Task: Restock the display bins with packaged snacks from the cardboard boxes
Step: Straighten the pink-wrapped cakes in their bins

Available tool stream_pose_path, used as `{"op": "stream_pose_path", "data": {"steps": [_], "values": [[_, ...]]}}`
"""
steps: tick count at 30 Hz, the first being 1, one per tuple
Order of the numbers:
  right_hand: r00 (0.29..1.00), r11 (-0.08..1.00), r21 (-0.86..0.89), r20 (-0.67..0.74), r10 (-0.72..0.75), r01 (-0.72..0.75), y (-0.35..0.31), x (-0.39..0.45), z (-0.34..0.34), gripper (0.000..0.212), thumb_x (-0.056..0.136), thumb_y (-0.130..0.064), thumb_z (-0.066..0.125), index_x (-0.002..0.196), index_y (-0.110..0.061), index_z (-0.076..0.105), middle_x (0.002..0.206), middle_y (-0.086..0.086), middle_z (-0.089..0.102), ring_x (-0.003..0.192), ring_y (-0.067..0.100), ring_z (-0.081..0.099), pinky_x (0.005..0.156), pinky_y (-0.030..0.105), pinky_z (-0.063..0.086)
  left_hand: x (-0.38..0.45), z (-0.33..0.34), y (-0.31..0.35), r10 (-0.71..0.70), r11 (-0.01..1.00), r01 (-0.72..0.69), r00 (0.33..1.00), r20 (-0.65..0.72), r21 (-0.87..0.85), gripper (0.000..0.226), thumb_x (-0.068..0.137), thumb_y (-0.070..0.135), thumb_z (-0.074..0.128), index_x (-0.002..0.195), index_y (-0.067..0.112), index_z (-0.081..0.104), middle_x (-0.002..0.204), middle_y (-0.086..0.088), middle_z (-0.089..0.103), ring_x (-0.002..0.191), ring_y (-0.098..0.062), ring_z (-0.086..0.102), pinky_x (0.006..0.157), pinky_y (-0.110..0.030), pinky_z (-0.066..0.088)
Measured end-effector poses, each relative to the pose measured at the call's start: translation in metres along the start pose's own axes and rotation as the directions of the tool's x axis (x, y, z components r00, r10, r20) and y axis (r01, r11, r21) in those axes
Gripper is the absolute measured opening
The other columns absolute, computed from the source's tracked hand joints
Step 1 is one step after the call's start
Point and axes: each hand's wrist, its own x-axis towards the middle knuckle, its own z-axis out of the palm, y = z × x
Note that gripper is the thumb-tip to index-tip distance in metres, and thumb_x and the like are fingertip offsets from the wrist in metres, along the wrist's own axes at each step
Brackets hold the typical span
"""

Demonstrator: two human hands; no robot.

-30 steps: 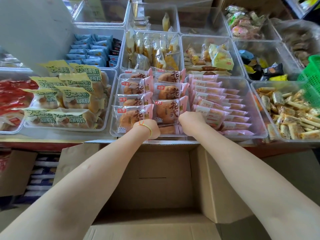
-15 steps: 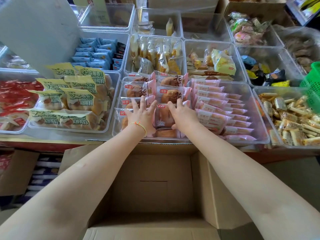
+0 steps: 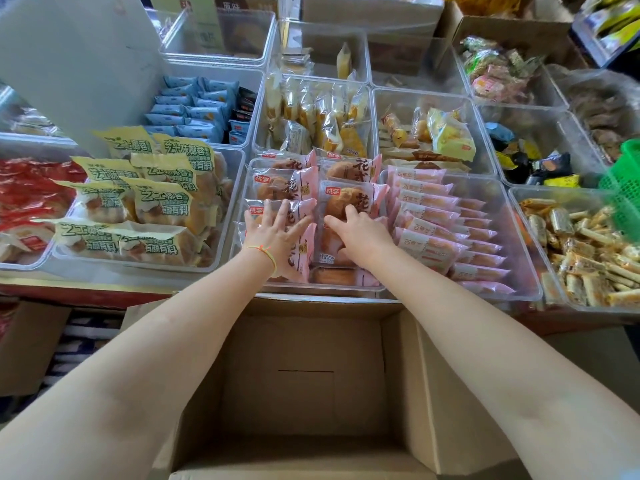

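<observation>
I judge this bin (image 3: 381, 292) nearly done; my left hand (image 3: 277, 233) lies flat, fingers spread, on the pink bread packets (image 3: 349, 199); my right hand (image 3: 360, 233) curls onto another; the cardboard box (image 3: 450, 393) below looks emptied.

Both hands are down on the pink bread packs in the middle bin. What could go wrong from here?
1. The pink bread packs are piled above the middle bin's rim; pressing with the left hand and right hand may squash the soft buns.
2. Pushed sideways, top packs might slide into the slim pink packs in the bin to the right.
3. The front packs sit at the edge above the open cardboard box and could tip into it.
</observation>
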Motion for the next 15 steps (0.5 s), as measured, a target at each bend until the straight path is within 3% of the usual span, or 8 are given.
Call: {"op": "stream_pose_path", "data": {"steps": [2, 4, 6, 8, 10, 15], "values": [[0.999, 0.999, -0.022, -0.034, -0.027, 0.026, 0.001, 0.005, -0.006, 0.058, 0.098, -0.031, 0.057, 0.148, -0.032, 0.03, 0.149, 0.018, 0.032, 0.128, 0.036, 0.045, 0.099, 0.057, 0.044, 0.004, 0.005, -0.004, 0.044, 0.999, -0.043, 0.999, -0.029, 0.002, 0.106, 0.073, 0.089, 0.039, 0.151, 0.044, -0.016, 0.162, -0.01, -0.021, 0.146, -0.045, -0.016, 0.113, -0.07, 0.002], [0.985, 0.999, -0.041, -0.168, -0.034, 0.028, 0.005, 0.01, -0.014, 0.05, 0.099, -0.045, 0.049, 0.143, -0.024, 0.039, 0.144, 0.018, 0.039, 0.127, 0.034, 0.044, 0.096, 0.049, 0.046, 0.009, 0.008, -0.009, 0.055, 0.995, -0.063, 0.993, -0.101, -0.076, 0.086, 0.08, 0.087, 0.017, 0.15, 0.048, -0.017, 0.163, -0.007, -0.017, 0.148, -0.042, -0.014, 0.114, -0.069, 0.003], [0.961, 1.0, 0.015, -0.276, 0.021, -0.018, 0.007, 0.017, -0.016, 0.054, 0.101, -0.046, 0.041, 0.148, -0.021, 0.034, 0.149, 0.02, 0.034, 0.135, 0.036, 0.036, 0.105, 0.049, 0.038, 0.015, 0.008, -0.015, 0.003, 0.983, -0.037, 0.983, -0.185, -0.181, 0.077, 0.084, 0.081, 0.006, 0.15, 0.048, -0.018, 0.164, -0.005, -0.015, 0.149, -0.038, -0.013, 0.116, -0.066, 0.002], [0.956, 0.993, 0.107, -0.282, 0.08, -0.052, 0.006, 0.028, -0.014, 0.062, 0.102, -0.048, 0.034, 0.157, -0.023, 0.017, 0.161, 0.019, 0.015, 0.149, 0.037, 0.015, 0.119, 0.053, 0.02, 0.023, 0.006, -0.019, -0.059, 0.963, -0.005, 0.972, -0.227, -0.269, 0.079, 0.086, 0.079, 0.006, 0.153, 0.042, -0.013, 0.164, -0.003, -0.015, 0.149, -0.033, -0.015, 0.118, -0.062, -0.001], [0.955, 0.986, 0.151, -0.278, 0.106, -0.066, 0.004, 0.041, -0.008, 0.066, 0.103, -0.052, 0.027, 0.159, -0.026, 0.005, 0.166, 0.014, -0.003, 0.153, 0.033, -0.005, 0.122, 0.052, 0.0, 0.035, 0.002, -0.021, -0.098, 0.945, 0.012, 0.963, -0.249, -0.326, 0.079, 0.089, 0.077, 0.009, 0.155, 0.037, -0.01, 0.164, -0.001, -0.015, 0.15, -0.031, -0.016, 0.119, -0.059, -0.003], [0.933, 0.973, 0.206, -0.32, 0.163, -0.1, 0.003, 0.07, 0.003, 0.061, 0.104, -0.051, 0.018, 0.159, -0.028, 0.005, 0.167, 0.008, -0.007, 0.153, 0.029, -0.01, 0.122, 0.051, -0.009, 0.07, -0.003, -0.021, -0.119, 0.945, 0.021, 0.952, -0.283, -0.327, 0.071, 0.096, 0.067, 0.012, 0.155, 0.034, -0.01, 0.163, 0.0, -0.017, 0.149, -0.028, -0.018, 0.119, -0.057, -0.007]]}}
